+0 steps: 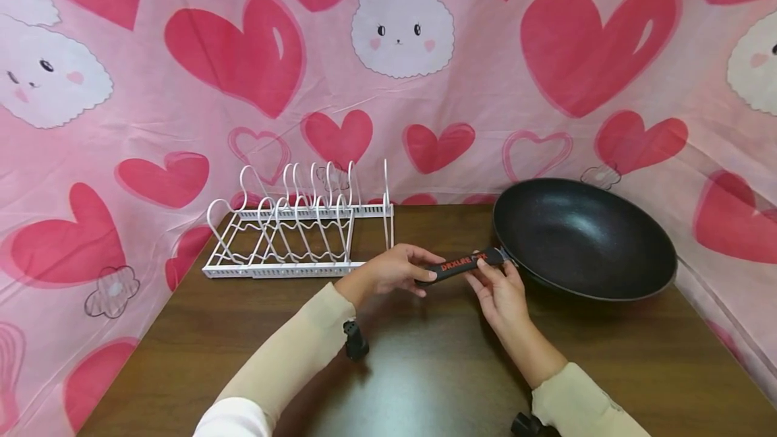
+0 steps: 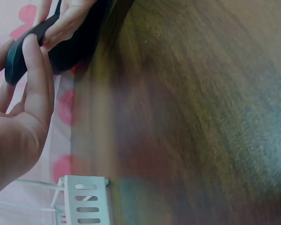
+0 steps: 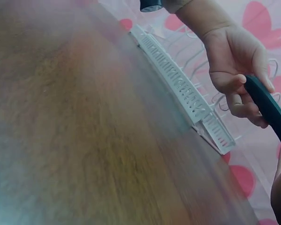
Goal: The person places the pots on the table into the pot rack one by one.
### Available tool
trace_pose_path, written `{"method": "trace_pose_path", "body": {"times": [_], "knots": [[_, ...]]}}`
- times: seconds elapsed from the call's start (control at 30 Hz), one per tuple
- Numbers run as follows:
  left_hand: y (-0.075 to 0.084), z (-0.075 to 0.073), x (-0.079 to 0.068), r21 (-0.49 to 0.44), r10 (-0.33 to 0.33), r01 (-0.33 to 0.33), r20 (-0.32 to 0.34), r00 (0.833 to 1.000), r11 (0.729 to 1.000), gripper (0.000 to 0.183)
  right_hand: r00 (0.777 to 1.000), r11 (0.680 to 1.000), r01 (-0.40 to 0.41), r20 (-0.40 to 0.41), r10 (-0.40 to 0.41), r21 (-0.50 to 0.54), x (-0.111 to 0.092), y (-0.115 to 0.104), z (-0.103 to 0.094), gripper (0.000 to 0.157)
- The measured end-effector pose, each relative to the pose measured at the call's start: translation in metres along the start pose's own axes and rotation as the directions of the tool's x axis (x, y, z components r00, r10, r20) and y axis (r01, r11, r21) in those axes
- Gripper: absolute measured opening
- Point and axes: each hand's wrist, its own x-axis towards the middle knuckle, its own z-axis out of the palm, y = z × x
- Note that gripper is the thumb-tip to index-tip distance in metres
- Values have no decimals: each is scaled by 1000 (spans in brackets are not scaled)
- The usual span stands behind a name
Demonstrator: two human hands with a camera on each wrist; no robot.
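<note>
A black frying pan (image 1: 583,238) with deep sloping sides is at the right, tilted so that its inside faces me. Its black handle (image 1: 449,268), marked with red letters, points left. Near the free end of this handle, my left hand (image 1: 393,270) pinches it between thumb and fingers. My right hand (image 1: 504,294) grips the same handle close to the pan, thumb on top. In the left wrist view both hands meet on the dark handle (image 2: 18,58). Whether the pan's underside touches the table cannot be told.
A white wire dish rack (image 1: 303,270) with upright looped dividers stands at the back left of the brown wooden table (image 1: 400,369). Behind and beside the table hangs a pink cloth (image 1: 485,39) with hearts and rabbits. Small black cameras are strapped to both wrists.
</note>
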Motion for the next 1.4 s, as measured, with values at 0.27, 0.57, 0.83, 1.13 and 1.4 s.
{"method": "trace_pose_path", "body": {"times": [0.27, 0.57, 0.83, 1.13, 1.4], "knots": [[0, 2, 1, -75, -64, 71, 95, 993, 995, 42, 998, 992, 9, 69, 0, -123, -7, -4, -6, 44], [-4, 14, -5, -81, -59, 69, 121, 991, 994, 33, 998, 975, -6, 54, 18, -223, -15, -9, -5, 54], [-22, 19, -10, -103, -42, 57, 135, 990, 993, 32, 993, 960, 45, 114, -14, -276, -24, -5, -17, 52], [-40, 21, -13, -115, -26, 50, 204, 979, 992, 40, 975, 912, 171, 195, -103, -372, -29, -4, -25, 55], [-39, 22, -11, -5, -48, 53, 336, 940, 999, 50, 945, 868, 257, 297, -135, -424, -34, -7, -28, 62]]}}
